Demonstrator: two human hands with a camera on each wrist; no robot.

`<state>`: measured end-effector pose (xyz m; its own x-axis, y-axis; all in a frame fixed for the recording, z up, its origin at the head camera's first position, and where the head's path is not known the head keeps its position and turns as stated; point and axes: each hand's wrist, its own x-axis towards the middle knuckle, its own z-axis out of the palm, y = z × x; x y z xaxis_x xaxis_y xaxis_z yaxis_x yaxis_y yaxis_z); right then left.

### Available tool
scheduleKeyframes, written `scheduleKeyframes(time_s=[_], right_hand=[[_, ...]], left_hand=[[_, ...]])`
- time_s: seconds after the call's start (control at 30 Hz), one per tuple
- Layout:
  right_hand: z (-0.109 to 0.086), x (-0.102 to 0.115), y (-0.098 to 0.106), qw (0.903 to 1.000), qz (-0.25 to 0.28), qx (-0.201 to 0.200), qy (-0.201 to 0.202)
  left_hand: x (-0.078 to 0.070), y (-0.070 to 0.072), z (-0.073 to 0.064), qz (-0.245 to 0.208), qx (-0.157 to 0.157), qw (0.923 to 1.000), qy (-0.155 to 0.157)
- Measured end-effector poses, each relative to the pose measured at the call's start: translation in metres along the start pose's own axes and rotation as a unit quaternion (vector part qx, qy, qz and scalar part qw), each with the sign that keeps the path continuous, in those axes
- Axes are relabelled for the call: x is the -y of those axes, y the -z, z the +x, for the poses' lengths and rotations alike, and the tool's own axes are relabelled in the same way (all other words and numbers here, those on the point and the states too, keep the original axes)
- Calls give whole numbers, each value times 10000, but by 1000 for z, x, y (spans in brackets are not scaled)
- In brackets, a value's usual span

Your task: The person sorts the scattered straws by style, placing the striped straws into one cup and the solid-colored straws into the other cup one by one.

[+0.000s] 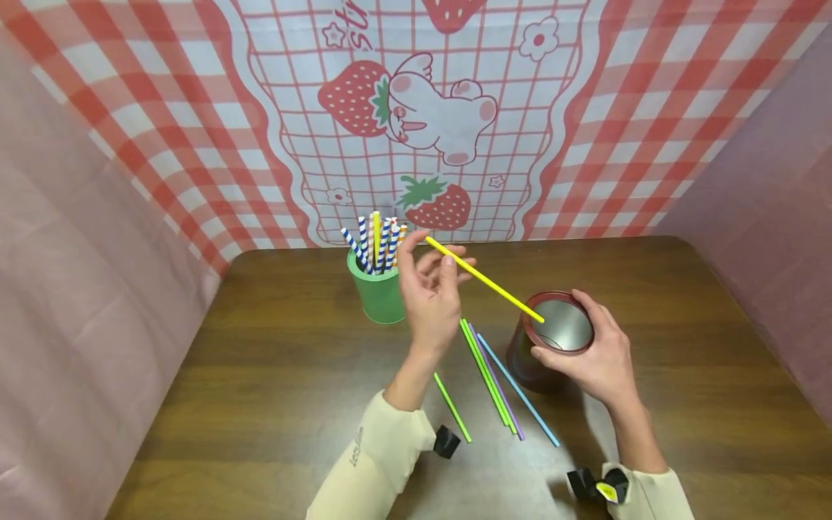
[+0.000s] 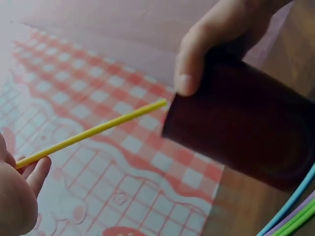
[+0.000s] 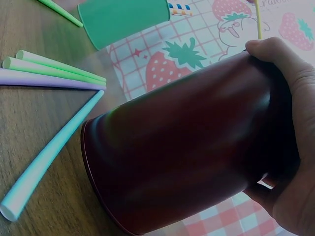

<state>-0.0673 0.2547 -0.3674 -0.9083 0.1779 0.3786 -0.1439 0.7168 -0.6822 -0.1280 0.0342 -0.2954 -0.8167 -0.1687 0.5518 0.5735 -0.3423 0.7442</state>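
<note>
On the desk (image 1: 260, 404) lie five straws (image 1: 520, 391); beyond, the right hand (image 1: 601, 354), grip wide, holds the dark can (image 1: 531, 368). The left hand (image 1: 432, 289), grip narrow, pinches the yellow straw (image 1: 487, 281), tip above this can. Farther stands a green pot (image 1: 380, 297).

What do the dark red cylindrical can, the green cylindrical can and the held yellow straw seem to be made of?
Dark red cylindrical can: probably metal, painted semi-glossy outside; its inside looks silvery.
Green cylindrical can: perhaps painted metal, smooth with a thin rim, or plastic.
Held yellow straw: likely plastic, smooth and evenly coloured, or coated paper.
</note>
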Motion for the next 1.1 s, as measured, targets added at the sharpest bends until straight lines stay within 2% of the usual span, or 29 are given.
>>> scheduleKeyframes(time_s=[0.1, 0.2, 0.33, 0.47, 0.53, 0.67, 0.77, 0.93, 1.1], right_hand=[[1, 1, -1, 10000, 12, -41, 2], [2, 2, -2, 10000, 52, -68, 31], [3, 3, -2, 9999, 95, -48, 64], [3, 3, -2, 9999, 134, 5, 34], [3, 3, -2, 9999, 159, 28, 26], [4, 2, -4, 9998, 197, 37, 56], [5, 1, -6, 9997, 208, 43, 99], [10, -2, -6, 9994, 250, 161, 169], [17, -4, -2, 9981, 456, 401, 46]], left_hand=[[9, -12, -4, 329, 214, 9987, -319], [21, -22, -9, 589, 393, 9963, -481], [32, -31, -17, 860, 642, 9929, -505], [32, -38, -22, 1178, 860, 9876, -585], [27, -40, -24, 1308, 931, 9856, -538], [22, -42, -29, 1430, 1037, 9839, -258], [24, -43, -32, 1434, 1053, 9840, -108], [29, -43, -34, 1483, 976, 9841, -68], [32, -44, -33, 1324, 948, 9866, 104]])
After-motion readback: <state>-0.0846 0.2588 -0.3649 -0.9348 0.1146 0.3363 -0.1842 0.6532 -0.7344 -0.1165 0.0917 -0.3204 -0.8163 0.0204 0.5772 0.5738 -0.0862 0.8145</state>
